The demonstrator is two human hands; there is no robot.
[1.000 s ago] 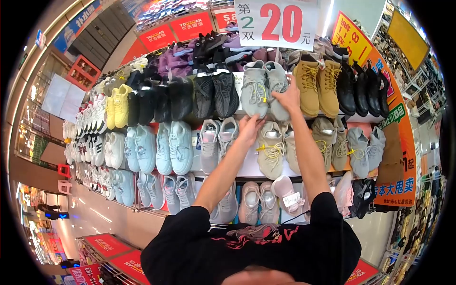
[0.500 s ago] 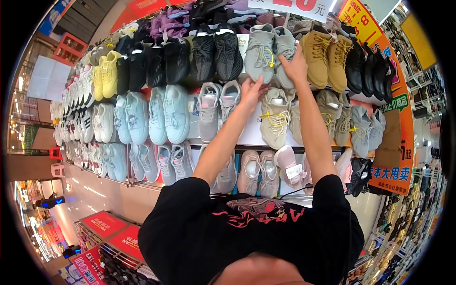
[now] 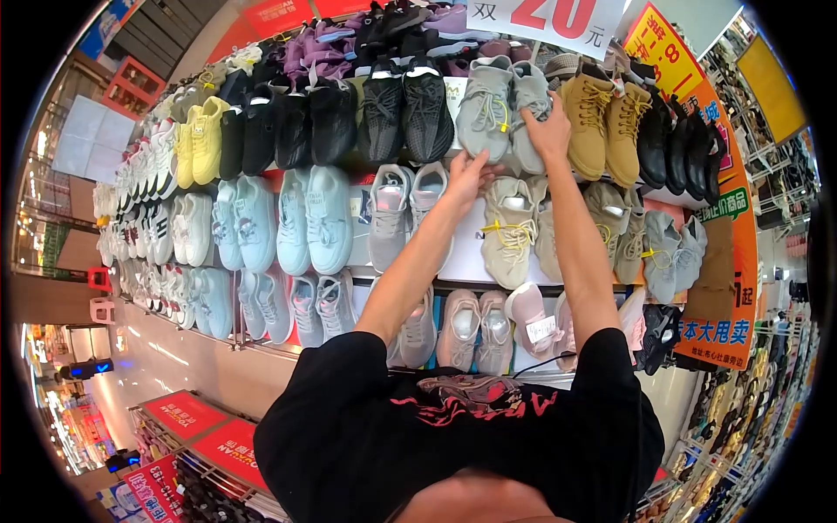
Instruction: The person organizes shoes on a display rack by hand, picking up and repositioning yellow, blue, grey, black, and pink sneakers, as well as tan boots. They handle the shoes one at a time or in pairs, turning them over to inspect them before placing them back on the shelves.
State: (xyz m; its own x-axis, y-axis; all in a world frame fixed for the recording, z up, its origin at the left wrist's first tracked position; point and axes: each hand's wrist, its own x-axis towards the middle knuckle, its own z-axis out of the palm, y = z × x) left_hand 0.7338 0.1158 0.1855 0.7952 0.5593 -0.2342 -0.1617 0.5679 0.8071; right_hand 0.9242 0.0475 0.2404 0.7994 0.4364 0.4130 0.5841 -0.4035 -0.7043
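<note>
Grey sneakers (image 3: 501, 113) on the top shelf (image 3: 453, 161) look light, soft-knit, so I'd grip heel or sole; right hand (image 3: 549, 129) wraps one, left hand (image 3: 471, 173) open, touching below.

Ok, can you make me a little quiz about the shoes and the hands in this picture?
1. True or false: both hands are on the grey sneakers on the top shelf.
2. What colour are the boots just beside the right hand? A) tan B) purple C) white
3. Fill in: the big red number on the sign above the shoes is ____.

Key:
1. True. The left hand touches the bottom of that pair and the right hand rests on the right-side shoe.
2. A.
3. 20.
</note>
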